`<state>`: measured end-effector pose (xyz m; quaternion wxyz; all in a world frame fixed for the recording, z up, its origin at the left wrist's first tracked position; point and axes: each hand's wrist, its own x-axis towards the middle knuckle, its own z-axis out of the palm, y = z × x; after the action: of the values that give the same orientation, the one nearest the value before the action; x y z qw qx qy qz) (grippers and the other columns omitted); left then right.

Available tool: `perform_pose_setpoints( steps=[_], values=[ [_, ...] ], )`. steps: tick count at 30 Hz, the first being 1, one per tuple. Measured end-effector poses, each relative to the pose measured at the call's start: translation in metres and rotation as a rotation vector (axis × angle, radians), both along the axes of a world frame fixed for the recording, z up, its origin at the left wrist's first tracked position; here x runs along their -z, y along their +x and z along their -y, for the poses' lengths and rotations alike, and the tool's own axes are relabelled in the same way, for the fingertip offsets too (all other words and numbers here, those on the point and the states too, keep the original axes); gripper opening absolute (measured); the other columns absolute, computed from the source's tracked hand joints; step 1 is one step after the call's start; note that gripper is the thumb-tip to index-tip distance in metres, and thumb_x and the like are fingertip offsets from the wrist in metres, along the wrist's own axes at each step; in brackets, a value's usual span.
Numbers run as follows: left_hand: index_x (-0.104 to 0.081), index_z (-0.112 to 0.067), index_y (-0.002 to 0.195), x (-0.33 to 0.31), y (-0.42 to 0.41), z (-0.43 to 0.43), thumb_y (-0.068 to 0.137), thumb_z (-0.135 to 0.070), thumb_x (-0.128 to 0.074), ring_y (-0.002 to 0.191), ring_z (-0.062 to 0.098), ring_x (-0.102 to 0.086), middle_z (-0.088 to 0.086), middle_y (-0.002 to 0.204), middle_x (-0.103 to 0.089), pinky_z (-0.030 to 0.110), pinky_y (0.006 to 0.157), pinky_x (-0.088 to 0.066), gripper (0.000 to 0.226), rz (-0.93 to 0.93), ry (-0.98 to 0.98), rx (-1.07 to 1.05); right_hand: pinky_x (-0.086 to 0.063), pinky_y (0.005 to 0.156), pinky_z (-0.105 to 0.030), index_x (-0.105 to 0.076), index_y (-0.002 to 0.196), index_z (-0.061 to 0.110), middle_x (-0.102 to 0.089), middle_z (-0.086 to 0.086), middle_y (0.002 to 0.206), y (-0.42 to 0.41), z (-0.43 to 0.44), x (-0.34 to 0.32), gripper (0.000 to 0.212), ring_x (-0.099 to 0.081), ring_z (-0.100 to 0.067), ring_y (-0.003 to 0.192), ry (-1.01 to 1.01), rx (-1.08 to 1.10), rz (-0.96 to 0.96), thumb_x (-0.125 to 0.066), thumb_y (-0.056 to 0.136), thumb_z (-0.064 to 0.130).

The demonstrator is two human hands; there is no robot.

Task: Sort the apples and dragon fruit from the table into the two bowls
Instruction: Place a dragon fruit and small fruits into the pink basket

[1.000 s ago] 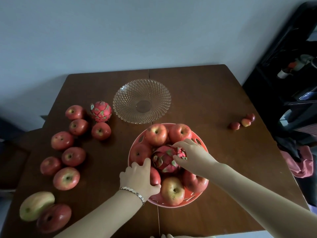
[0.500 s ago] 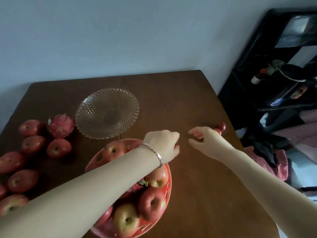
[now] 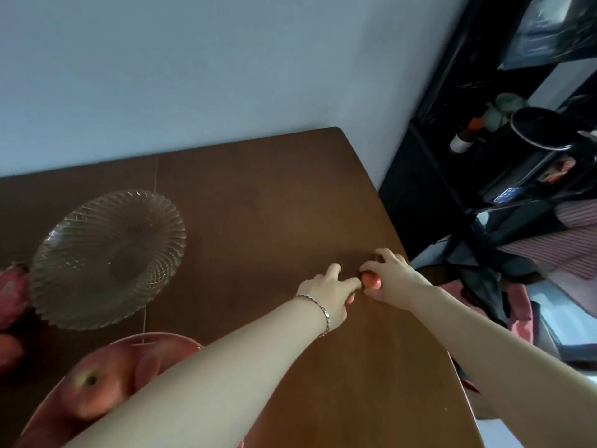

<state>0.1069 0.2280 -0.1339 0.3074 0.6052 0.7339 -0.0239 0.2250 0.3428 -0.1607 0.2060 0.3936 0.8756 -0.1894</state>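
Both my hands are at the table's right edge, over some small red fruits. My right hand point(image 3: 392, 276) curls around one small red fruit point(image 3: 371, 281); a darker one point(image 3: 375, 257) shows just behind its fingers. My left hand point(image 3: 326, 294), with a bracelet on the wrist, lies beside it, fingers closed over another small fruit point(image 3: 350, 299) that is mostly hidden. The glass bowl point(image 3: 106, 257) stands empty at the left. The red bowl point(image 3: 155, 336) with apples point(image 3: 92, 391) sits at the lower left under my left forearm. A dragon fruit point(image 3: 13, 286) shows at the left edge.
An apple point(image 3: 8, 350) lies on the brown table point(image 3: 258, 205) at the far left. Right of the table stands a dark shelf point(image 3: 484, 176) with bottles and a pot. Clothes point(image 3: 523, 305) are piled below it, close to the table edge.
The view has swung right. Both hands left the red bowl and moved to the small fruits at the right edge, where they have now closed on them.
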Motion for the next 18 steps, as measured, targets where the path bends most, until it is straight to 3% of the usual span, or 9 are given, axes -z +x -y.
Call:
perform_pose_setpoints(
  steps=[2,4,7,9,12,14,16,18],
  values=[
    [-0.043,-0.031,0.125,0.015,0.004,-0.007,0.089,-0.01,-0.047,0.114,0.031,-0.048,0.003,0.146,-0.025,0.039,0.085,-0.043,0.042,-0.004,-0.054,0.075,-0.045,0.092,-0.034,-0.047,0.126,0.034,-0.028,-0.002,0.14,0.002,0.0,0.005,0.043,-0.031,-0.024,0.125,0.019,0.016,-0.025,-0.058,0.085,0.04],
    [-0.045,-0.03,0.124,0.026,0.006,-0.009,0.088,-0.005,-0.048,0.112,0.031,-0.047,0.003,0.138,-0.034,0.038,0.082,-0.043,0.044,-0.009,-0.064,0.084,-0.048,0.087,-0.033,-0.048,0.121,0.03,-0.033,-0.003,0.131,0.004,0.001,0.008,0.04,-0.035,-0.023,0.116,0.011,0.066,-0.041,-0.06,0.083,0.04],
    [-0.048,-0.023,0.116,0.03,0.005,-0.006,0.087,-0.005,-0.048,0.086,0.029,-0.052,0.009,0.117,-0.044,0.035,0.069,-0.043,0.034,0.0,-0.057,-0.001,-0.048,0.083,-0.031,-0.05,0.113,0.025,-0.039,-0.001,0.119,0.012,0.006,0.012,0.036,-0.041,-0.021,0.108,-0.014,0.203,-0.123,-0.058,0.084,0.045],
    [-0.047,-0.02,0.116,0.016,0.003,0.0,0.09,-0.017,-0.046,0.075,0.028,-0.05,0.009,0.111,-0.045,0.033,0.066,-0.042,0.027,0.006,-0.081,-0.081,-0.048,0.075,-0.028,-0.05,0.101,0.022,-0.046,0.001,0.105,0.013,0.014,0.009,0.029,-0.05,-0.017,0.093,-0.088,0.362,-0.245,-0.054,0.087,0.047],
    [-0.05,-0.015,0.106,-0.019,-0.003,0.018,0.092,-0.034,-0.039,0.072,0.025,-0.05,0.003,0.091,-0.049,0.03,0.063,-0.039,0.027,0.118,-0.049,-0.309,-0.042,0.056,-0.029,-0.049,0.079,0.016,-0.053,0.0,0.064,0.002,0.033,-0.011,0.035,-0.052,-0.018,0.059,-0.483,0.734,-0.522,-0.042,0.092,0.048],
    [-0.051,-0.014,0.091,-0.042,-0.01,0.042,0.093,-0.037,-0.036,0.063,0.02,-0.049,-0.001,0.071,-0.05,0.027,0.052,-0.033,0.027,0.218,0.023,-0.471,-0.036,0.047,-0.025,-0.049,0.071,0.016,-0.054,-0.003,0.054,-0.01,0.055,-0.034,0.04,-0.053,-0.02,0.053,-0.787,0.941,-0.649,-0.039,0.091,0.049],
    [-0.048,-0.016,0.083,-0.063,-0.021,0.077,0.093,-0.038,-0.037,0.06,0.018,-0.048,-0.003,0.064,-0.049,0.027,0.049,-0.031,0.026,0.234,0.116,-0.53,-0.03,0.04,-0.02,-0.049,0.071,0.016,-0.057,-0.005,0.055,-0.021,0.081,-0.057,0.039,-0.055,-0.02,0.054,-0.961,0.985,-0.703,-0.041,0.089,0.05],
    [-0.051,-0.018,0.085,-0.08,-0.036,0.117,0.092,-0.037,-0.043,0.071,0.019,-0.054,-0.003,0.076,-0.055,0.03,0.061,-0.041,0.022,0.2,0.22,-0.534,-0.031,0.038,-0.02,-0.052,0.074,0.015,-0.057,-0.004,0.056,-0.035,0.109,-0.077,0.037,-0.057,-0.02,0.057,-1.023,0.859,-0.708,-0.044,0.089,0.048]
  ],
)
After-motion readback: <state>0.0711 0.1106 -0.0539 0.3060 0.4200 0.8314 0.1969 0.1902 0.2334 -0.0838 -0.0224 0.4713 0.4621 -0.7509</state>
